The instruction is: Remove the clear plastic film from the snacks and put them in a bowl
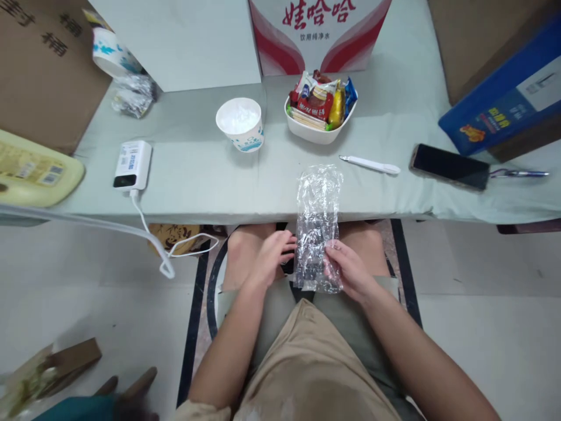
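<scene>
A clear, crinkled plastic bag (318, 228) hangs over the front edge of the table, its upper end lying on the cloth. My right hand (346, 266) pinches the bag's lower right side between thumb and fingers. At its left side is my left hand (277, 255), fingers apart and close to the plastic; whether they touch it I cannot tell. Beyond the bag stands a white bowl (316, 135) heaped with wrapped snacks. To its left is a paper cup (241, 126) with something whitish, clear inside. A white pen-like cutter (370, 165) lies right of the bag.
On the left are a white power bank (132, 166) with a cable and a yellow bottle (39, 169). A phone (450, 168) and a blue box (504, 88) occupy the right. Cartons (322, 38) line the back. A blurred teal shape (74, 409) shows bottom left.
</scene>
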Demonstrator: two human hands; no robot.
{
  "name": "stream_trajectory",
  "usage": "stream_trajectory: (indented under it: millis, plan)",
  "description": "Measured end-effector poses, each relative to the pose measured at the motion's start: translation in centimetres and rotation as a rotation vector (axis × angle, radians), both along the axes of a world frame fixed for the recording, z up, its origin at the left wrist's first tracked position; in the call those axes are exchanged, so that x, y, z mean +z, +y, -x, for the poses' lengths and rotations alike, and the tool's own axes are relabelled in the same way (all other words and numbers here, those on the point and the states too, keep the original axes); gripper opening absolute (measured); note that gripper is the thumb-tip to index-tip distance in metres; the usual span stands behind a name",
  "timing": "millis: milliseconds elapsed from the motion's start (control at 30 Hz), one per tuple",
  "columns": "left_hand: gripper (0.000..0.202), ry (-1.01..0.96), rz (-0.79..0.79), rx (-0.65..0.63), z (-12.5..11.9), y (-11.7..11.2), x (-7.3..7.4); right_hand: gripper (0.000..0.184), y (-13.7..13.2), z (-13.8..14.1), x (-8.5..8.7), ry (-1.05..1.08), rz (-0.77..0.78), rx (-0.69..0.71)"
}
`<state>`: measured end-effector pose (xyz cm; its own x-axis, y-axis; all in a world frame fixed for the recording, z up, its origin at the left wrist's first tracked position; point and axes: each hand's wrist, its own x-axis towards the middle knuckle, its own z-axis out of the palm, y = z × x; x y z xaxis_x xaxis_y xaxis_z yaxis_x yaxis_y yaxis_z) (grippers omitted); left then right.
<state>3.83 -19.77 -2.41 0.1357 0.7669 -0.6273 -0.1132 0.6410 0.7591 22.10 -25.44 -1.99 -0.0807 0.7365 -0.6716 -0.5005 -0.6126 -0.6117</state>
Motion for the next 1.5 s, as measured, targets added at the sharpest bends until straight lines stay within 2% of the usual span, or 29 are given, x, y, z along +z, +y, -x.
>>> stream_trajectory:
  millis: [67,200,333,400,467,567,633,767,867,1033,1167,1333,1433,1500]
  plan:
    - [0.05,-0.129,0.101,-0.014,-1.3,-1.8,-1.2,0.053,-0.8,0.2,-0.4,0.009,-0.003,0.03]
    - [0.037,-0.005,-0.082,0.003,-2.2,-1.7,-2.0,0.06,-2.5,-0.4,-1.0,-0.087,0.051,0.06]
    - [0.035,0.051,-0.171,0.101,-1.6,-1.5,-2.2,0.058,-3.6,-1.6,-1.7,-0.274,0.004,-0.12]
    - [0.038,0.037,-0.186,0.103,-1.6,-1.8,-2.4,0.053,-3.3,-1.7,-2.1,-0.362,-0.061,-0.2]
    - [0.04,0.018,-0.197,0.089,-1.7,-2.2,-2.8,0.054,-2.4,-1.5,-2.3,-0.412,-0.136,-0.223]
    - [0.043,0.016,-0.217,0.085,-2.1,-2.6,-3.4,0.073,-0.4,-0.7,-2.3,-0.351,-0.159,-0.103]
    - [0.045,0.032,-0.246,0.079,-2.1,-2.7,-3.7,0.076,0.6,-0.2,-2.3,-0.324,-0.143,-0.015]
    - [0.048,0.041,-0.295,0.072,-1.6,-2.7,-4.2,0.056,1.0,0.2,-2.7,-0.414,-0.194,-0.079]
    - [0.049,-0.038,-0.279,0.061,-1.1,-2.5,-4.5,0.042,0.3,0.0,-3.3,-0.469,-0.237,-0.079]
    - [0.048,-0.033,-0.208,-0.101,-1.1,-2.3,-4.2,0.043,0.1,-0.7,-3.9,-0.601,-0.268,-0.173]
    - [0.047,-0.036,-0.23,-0.11,-1.2,-2.3,-3.9,0.047,0.6,-0.9,-4.3,-0.477,-0.235,-0.199]
    - [0.045,-0.113,-0.224,-0.106,-0.7,-2.2,-4.5,0.067,1.2,-0.2,-4.9,-0.185,-0.226,-0.164]
    - [0.041,-0.087,-0.226,-0.142,-0.4,-1.8,-4.9,0.061,1.7,0.4,-4.7,-0.195,-0.217,-0.11]
    - [0.043,-0.077,-0.228,-0.098,-0.4,-1.5,-4.9,0.054,1.7,0.6,-4.2,-0.244,-0.197,-0.086]
